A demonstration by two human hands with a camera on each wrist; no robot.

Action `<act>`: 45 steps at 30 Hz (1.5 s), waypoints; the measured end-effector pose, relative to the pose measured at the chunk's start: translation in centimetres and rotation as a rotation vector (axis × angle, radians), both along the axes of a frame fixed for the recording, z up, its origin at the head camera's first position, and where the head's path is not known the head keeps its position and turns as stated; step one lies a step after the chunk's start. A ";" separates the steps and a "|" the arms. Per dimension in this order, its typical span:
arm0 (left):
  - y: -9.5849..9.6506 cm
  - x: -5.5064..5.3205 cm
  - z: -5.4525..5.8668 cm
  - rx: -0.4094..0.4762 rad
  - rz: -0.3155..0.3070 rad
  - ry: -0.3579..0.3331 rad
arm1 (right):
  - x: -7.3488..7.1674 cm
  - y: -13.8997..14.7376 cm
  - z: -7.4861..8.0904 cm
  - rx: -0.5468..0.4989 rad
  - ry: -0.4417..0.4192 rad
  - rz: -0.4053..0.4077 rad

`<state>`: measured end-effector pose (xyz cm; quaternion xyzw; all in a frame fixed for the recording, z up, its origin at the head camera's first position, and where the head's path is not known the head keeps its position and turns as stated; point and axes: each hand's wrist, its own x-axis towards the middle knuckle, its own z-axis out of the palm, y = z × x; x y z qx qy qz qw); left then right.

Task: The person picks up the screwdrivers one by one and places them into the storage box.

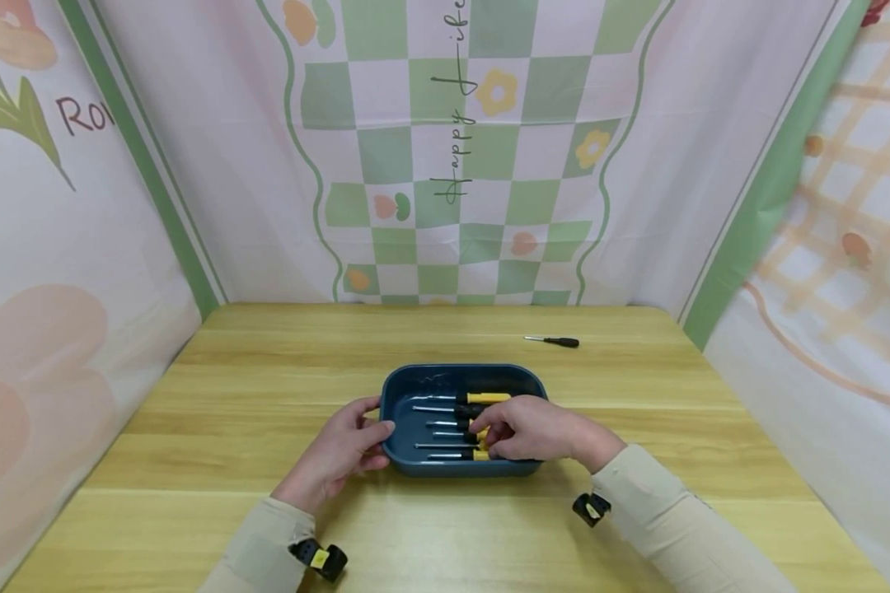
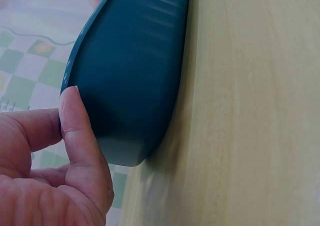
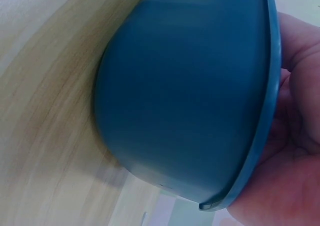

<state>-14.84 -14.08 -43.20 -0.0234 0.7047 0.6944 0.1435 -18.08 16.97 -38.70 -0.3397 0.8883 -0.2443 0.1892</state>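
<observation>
A dark blue tray (image 1: 415, 469) stands on the wooden table, with several screwdrivers lying side by side in it. My left hand (image 1: 348, 445) holds the tray's left end, its thumb over the rim and fingers outside; in the left wrist view, the left hand (image 2: 75, 151) pinches that rim. My right hand (image 1: 530, 428) reaches over the right side, bent fingers among the yellow-and-black handles. One screwdriver (image 1: 445, 446) has its handle partly covered by this hand. Farther back lies a yellow-handled screwdriver (image 1: 489, 398). The tray wall hides the right fingertips in the right wrist view.
A small black-handled screwdriver (image 1: 561, 342) lies on the table (image 1: 304, 354) behind the tray, to the right. Patterned cloth (image 1: 460, 148) hangs along the back and both sides of the table.
</observation>
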 end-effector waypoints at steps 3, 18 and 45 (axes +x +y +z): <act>0.0 0.0 0.0 0.000 0.001 -0.003 | 0.0 0.0 0.0 0.001 0.000 -0.001; 0.0 0.0 0.0 0.001 0.003 -0.011 | -0.3 0.2 0.1 -0.040 0.009 -0.009; -0.2 -0.1 -0.1 0.018 -0.020 0.000 | -2.2 1.9 1.0 -0.116 0.136 -0.189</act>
